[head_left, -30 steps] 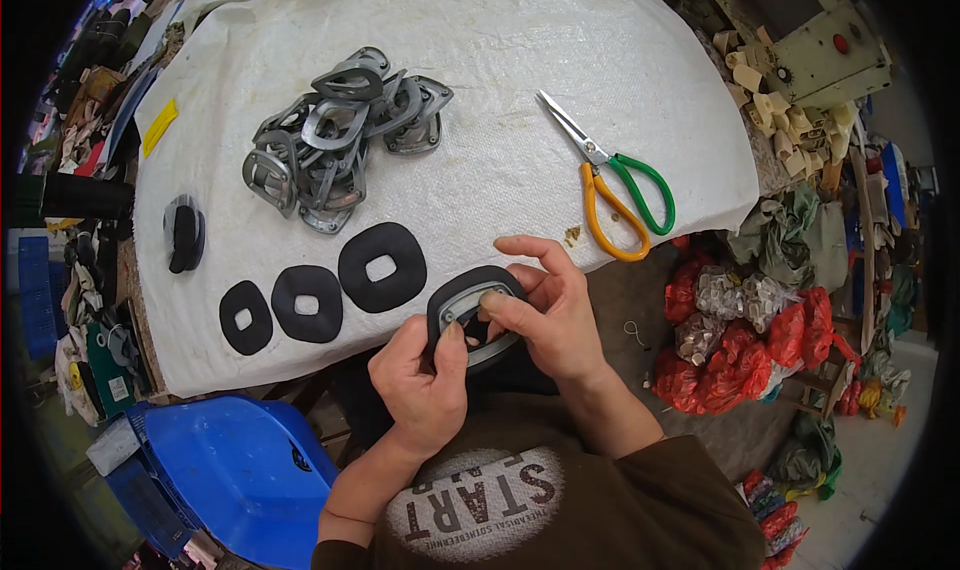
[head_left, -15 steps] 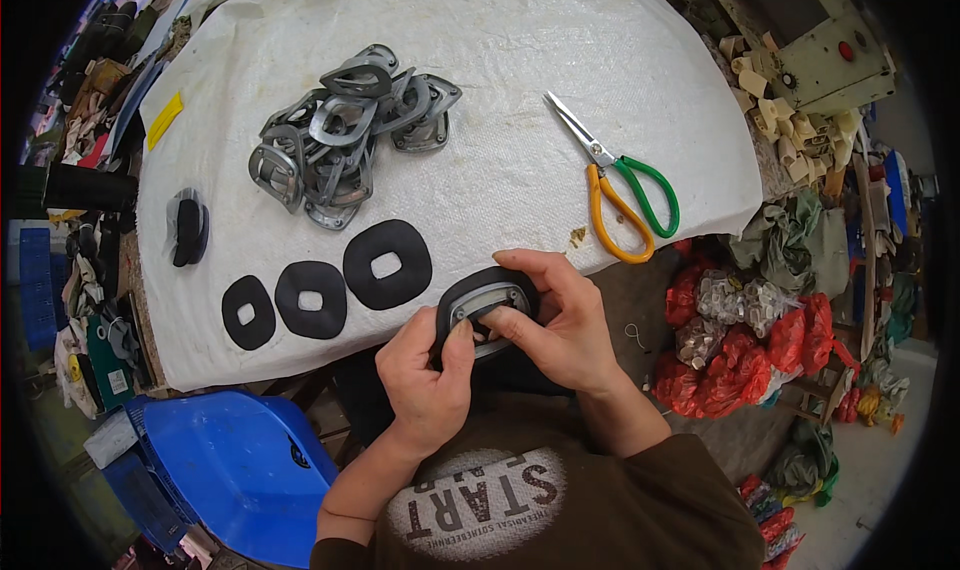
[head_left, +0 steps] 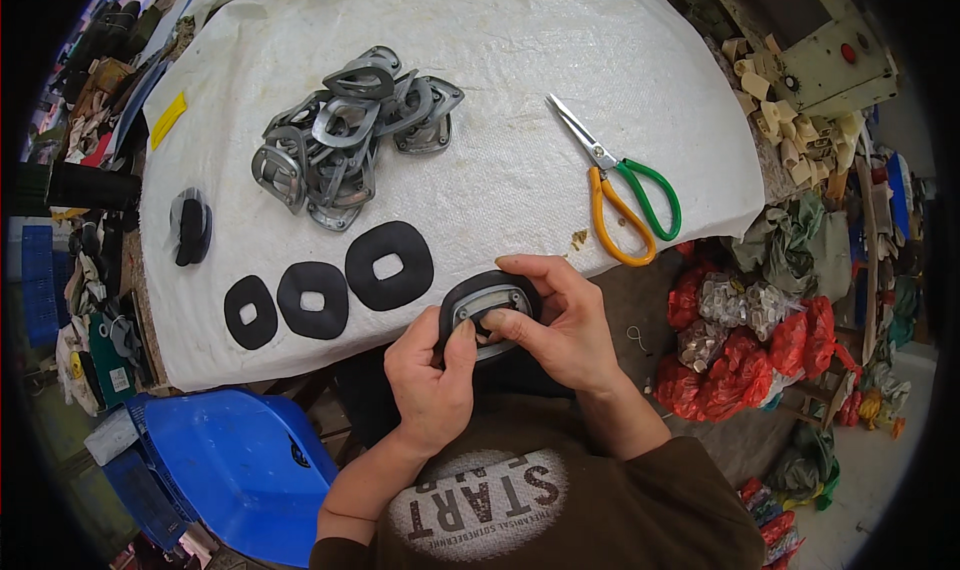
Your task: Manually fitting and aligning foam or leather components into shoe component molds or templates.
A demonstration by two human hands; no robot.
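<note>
Between my two hands, just off the table's near edge, is a black ear cushion (head_left: 460, 292) with a grey oval frame (head_left: 497, 297) set in it. My left hand (head_left: 432, 372) grips its left side, the thumb pressing on the frame. My right hand (head_left: 563, 320) wraps the right side, with fingers over the far rim and thumb in the frame's opening. The underside is hidden. Three flat black pads with square holes lie in a row: small (head_left: 251, 312), medium (head_left: 312, 300) and large (head_left: 390, 266). Beyond them is a pile of similar grey frames (head_left: 345, 122).
Scissors (head_left: 620, 185) with orange and green handles lie at the table's right. A clear-wrapped black piece (head_left: 190, 227) and a yellow strip (head_left: 168, 120) lie left on the white sheet (head_left: 500, 30). A blue tub (head_left: 235, 465) stands below left, red bags (head_left: 735, 370) at right.
The view has shifted very slightly. Both hands keep the same hold on the cushion and frame, with the thumbs barely moved.
</note>
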